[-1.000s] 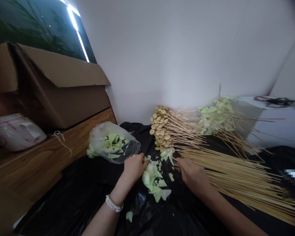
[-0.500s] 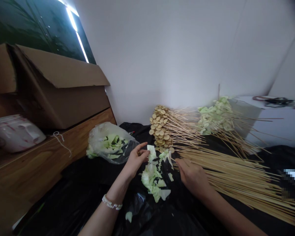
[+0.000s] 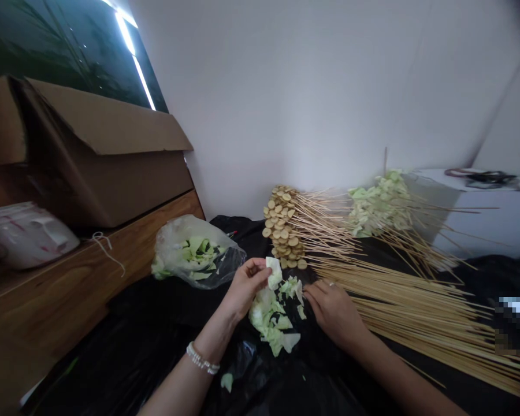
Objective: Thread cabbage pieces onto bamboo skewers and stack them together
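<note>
Between the thumb and fingers of my left hand [image 3: 252,283] is a pale green piece of cabbage leaf [image 3: 274,274], held up above the pile. My right hand [image 3: 334,312], wearing a ring, is closed in a pinch on a thin bamboo skewer, mostly hidden by the fingers. Crumpled cabbage bits [image 3: 292,287] sit at the skewer's tip, just left of those fingers. Below and between both hands lies a loose heap of torn cabbage leaves [image 3: 270,320] on black plastic sheeting [image 3: 303,375]. One small leaf scrap [image 3: 227,381] lies apart, nearer to me.
A clear plastic bag of cabbage [image 3: 199,252] stands at the left. Skewered pale round slices [image 3: 283,228] are stacked behind my hands. Bare bamboo skewers [image 3: 420,306] spread to the right, with finished cabbage skewers [image 3: 381,207] beyond. A cardboard box [image 3: 112,179] sits far left.
My left hand has moved slightly right and tilted the leaf piece toward the skewer tip. My right hand has shifted a little left, its fingers now closer to the cabbage bits.
</note>
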Available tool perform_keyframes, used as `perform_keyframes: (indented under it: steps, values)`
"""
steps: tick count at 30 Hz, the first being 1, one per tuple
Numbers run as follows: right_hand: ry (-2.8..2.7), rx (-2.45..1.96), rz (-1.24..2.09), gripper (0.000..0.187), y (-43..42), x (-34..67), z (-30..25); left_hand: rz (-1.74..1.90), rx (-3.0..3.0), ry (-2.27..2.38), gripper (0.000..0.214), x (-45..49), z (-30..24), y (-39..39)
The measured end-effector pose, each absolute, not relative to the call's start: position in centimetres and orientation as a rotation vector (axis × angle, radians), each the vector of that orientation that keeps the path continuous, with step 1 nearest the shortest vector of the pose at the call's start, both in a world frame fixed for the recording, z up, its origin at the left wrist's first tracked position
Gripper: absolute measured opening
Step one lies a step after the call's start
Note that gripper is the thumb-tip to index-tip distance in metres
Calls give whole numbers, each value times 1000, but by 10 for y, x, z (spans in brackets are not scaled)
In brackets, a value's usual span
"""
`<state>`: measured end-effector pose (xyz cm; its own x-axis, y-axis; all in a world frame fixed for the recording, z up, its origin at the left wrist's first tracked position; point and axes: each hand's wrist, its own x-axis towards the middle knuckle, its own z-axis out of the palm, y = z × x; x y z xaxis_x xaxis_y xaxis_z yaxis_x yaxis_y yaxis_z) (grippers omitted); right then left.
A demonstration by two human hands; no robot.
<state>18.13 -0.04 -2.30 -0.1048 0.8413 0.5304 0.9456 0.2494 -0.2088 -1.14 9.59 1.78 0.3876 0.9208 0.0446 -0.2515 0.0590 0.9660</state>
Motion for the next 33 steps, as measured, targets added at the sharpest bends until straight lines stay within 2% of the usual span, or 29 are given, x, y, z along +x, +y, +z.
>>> perform_keyframes:
  steps: [3,7,9,16,21,26,30,33]
  values:
    - [-1770,-1447,72,24,-3,177,-16,1147,1483,728,25,-2,16,86]
    - [-1565,-1323,514,41,-6,169,-10,1204,1915,739,12,4,16,71]
    - [-1515,-1300,625,41,-5,167,-11,1198,2092,694,6,5,16,64]
    - [-1445,-1158,771,29,-2,169,-11,1154,2268,612,8,5,17,56]
    - [-1485,-1200,723,24,-4,168,-6,1129,2175,757,40,5,14,64]
    - [-1441,-1193,807,28,-3,170,-8,1120,2210,754,31,4,9,68]
    - [-1388,-1168,926,31,-2,169,-7,1214,2420,560,35,4,8,64]
    - [-1376,-1183,898,27,-2,168,-6,1247,2480,470,44,4,11,61]
